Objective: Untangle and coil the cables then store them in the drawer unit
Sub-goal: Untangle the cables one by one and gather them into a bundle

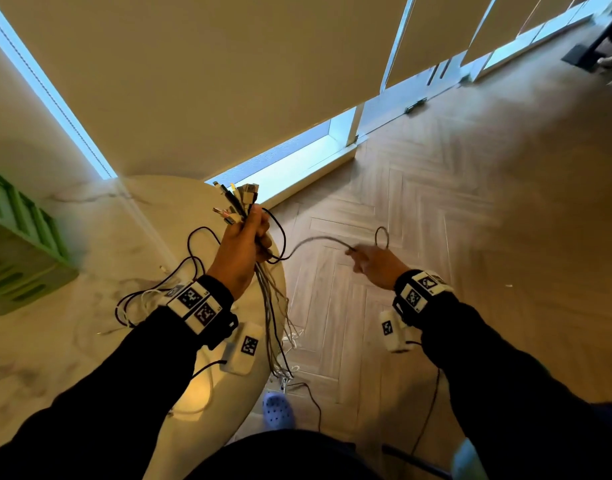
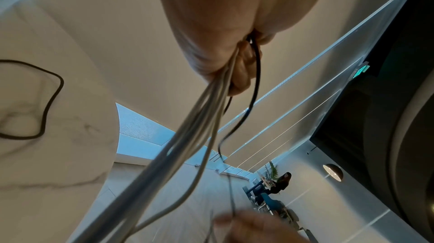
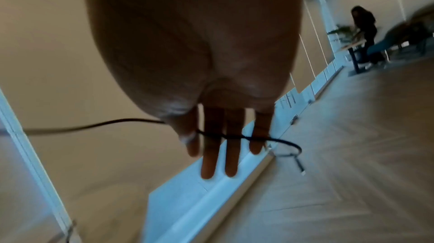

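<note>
Cables (image 1: 243,202) bunched in my left hand (image 1: 242,247), that's the story right now, and I'm holding them up over the edge of the round marble table (image 1: 89,341), fingers wrapped tight around the bundle. Plug ends fan out above my fist; the long tails hang down past the table edge toward the wooden floor (image 1: 470,202). The green drawer unit (image 1: 17,244) sits at the far left of the table, well apart from my hands. More loose cable (image 1: 193,244) loops on the tabletop beside my left wrist. One dark cable (image 1: 315,241) runs from the bundle across to my right hand (image 1: 377,266); on the right wrist view it is pinched by the thumb and lies across the straight, spread fingers (image 3: 212,144), curling into a small loop (image 1: 382,236) beyond them.
</note>
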The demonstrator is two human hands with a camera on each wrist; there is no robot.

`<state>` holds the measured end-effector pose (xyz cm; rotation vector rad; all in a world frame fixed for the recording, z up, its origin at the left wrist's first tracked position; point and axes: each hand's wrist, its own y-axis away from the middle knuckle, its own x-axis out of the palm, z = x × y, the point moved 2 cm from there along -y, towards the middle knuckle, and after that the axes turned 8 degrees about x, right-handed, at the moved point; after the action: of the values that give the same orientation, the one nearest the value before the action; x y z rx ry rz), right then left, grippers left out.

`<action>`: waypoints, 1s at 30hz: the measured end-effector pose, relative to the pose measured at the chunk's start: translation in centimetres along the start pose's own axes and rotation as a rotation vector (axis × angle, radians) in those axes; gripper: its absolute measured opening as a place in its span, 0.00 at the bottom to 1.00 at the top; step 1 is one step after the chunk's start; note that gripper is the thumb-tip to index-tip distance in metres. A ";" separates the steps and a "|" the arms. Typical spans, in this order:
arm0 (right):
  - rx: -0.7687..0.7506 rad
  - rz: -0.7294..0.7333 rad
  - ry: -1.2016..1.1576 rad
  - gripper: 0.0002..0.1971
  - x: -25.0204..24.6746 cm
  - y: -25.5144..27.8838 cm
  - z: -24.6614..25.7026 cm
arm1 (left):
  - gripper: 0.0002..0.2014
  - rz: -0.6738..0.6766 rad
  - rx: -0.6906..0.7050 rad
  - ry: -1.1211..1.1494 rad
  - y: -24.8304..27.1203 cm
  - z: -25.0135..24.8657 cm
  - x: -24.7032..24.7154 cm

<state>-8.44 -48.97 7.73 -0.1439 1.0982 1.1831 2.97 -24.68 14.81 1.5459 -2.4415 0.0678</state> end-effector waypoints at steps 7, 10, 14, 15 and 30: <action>-0.215 0.112 0.095 0.36 4.5 3.2 3.4 | 0.16 0.038 -0.053 0.155 0.5 0.2 0.9; -0.370 0.117 0.005 0.37 5.9 4.3 7.0 | 0.16 0.052 -0.053 0.127 0.5 0.3 0.8; -0.386 0.139 -0.237 0.32 7.1 3.9 8.7 | 0.12 0.025 -0.046 0.072 0.4 0.1 0.7; -0.384 0.184 -0.319 0.28 7.2 3.9 8.8 | 0.10 0.009 -0.043 0.064 0.4 0.1 0.6; 0.220 0.350 0.355 0.14 3.4 -0.4 -3.7 | 0.19 -0.035 0.008 0.232 -1.3 -0.5 -2.1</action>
<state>-10.52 -49.12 3.19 0.0125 1.6065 1.3680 5.13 -23.29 14.67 1.4922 -2.2358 0.2373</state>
